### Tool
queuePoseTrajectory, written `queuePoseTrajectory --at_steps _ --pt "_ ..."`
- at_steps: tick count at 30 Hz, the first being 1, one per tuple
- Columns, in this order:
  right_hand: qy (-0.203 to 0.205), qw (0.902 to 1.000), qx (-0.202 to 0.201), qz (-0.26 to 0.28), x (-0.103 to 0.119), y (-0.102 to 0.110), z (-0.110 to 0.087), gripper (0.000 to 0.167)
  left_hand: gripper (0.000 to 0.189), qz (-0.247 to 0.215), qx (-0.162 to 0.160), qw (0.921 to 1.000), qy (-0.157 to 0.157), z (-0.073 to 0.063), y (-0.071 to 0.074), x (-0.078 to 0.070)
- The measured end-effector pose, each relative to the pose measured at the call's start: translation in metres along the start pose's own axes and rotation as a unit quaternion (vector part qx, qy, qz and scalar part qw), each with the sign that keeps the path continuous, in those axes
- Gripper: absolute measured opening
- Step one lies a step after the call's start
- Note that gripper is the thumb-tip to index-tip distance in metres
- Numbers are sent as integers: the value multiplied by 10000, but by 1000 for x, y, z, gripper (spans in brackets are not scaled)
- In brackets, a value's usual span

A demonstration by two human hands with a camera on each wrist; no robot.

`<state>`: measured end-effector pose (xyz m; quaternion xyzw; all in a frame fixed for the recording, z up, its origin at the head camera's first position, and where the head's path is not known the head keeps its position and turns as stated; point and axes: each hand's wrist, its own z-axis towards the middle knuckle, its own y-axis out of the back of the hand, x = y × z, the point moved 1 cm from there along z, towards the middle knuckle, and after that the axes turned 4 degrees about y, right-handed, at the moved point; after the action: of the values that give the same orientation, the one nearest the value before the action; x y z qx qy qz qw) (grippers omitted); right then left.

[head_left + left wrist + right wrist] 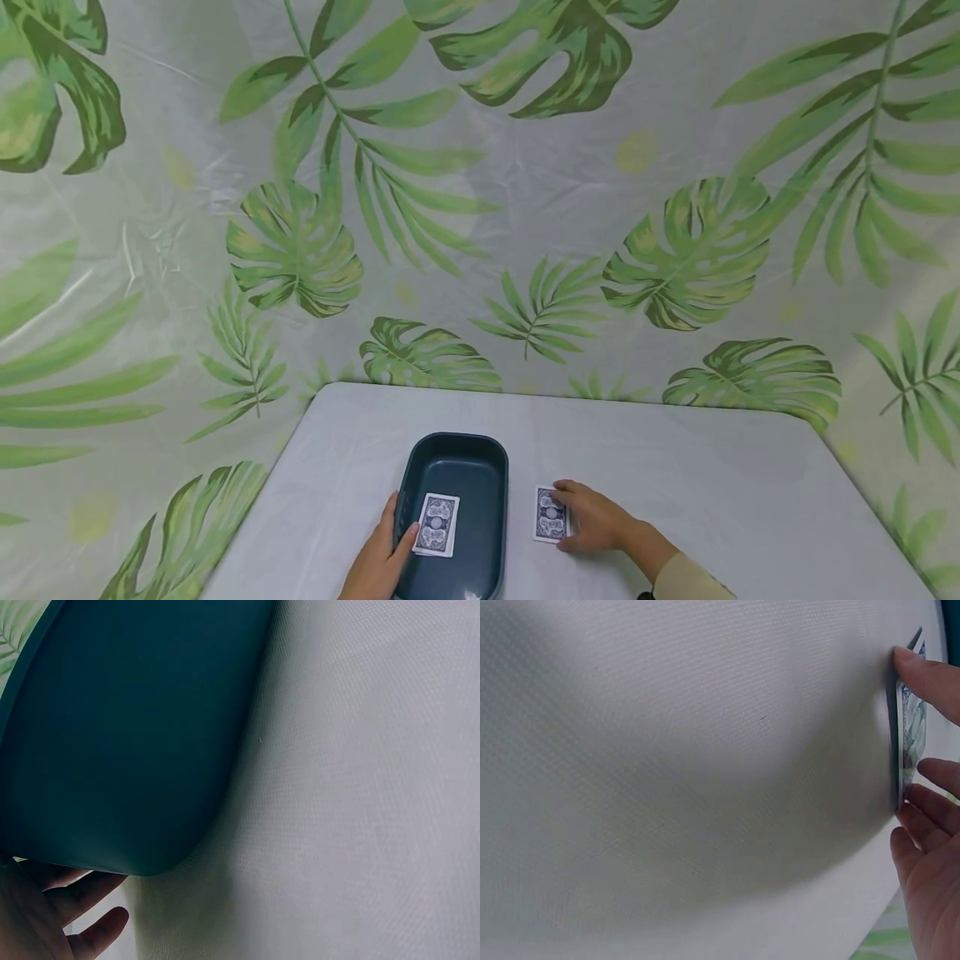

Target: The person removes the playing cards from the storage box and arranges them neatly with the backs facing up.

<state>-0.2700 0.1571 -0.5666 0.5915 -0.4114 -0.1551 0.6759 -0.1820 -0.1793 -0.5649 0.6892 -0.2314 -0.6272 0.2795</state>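
Note:
A dark blue rectangular tub [489,500] with rounded corners stands on the table. My left hand [378,557] holds its left wall, thumb over the rim and the other fingers outside; part of that hand also shows in the left wrist view [45,907]. A small stack of playing cards [437,525], patterned backs up, lies inside the tub near my left thumb. To the right of the tub, my right hand [596,521] grips another few playing cards [550,518] by opposite edges, thumb at one and fingers at the other. How many cards it holds is hidden.
A white cloth covers the table [720,492]. Behind it hangs a pale curtain [540,217] with green leaf prints, which also runs along both sides. The tub stands between the two hands, left of the right hand's cards.

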Motion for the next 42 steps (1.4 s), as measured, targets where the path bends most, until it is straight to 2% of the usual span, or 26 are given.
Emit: queuePoseTrajectory --at_steps 19,42 --pt "361 9992 -144 51 -1 2 -4 71 71 87 -9 9999 67 -1 1 -1" --pt "365 9991 -17 193 -3 2 -4 72 70 68 -45 10000 44 0 0 0"
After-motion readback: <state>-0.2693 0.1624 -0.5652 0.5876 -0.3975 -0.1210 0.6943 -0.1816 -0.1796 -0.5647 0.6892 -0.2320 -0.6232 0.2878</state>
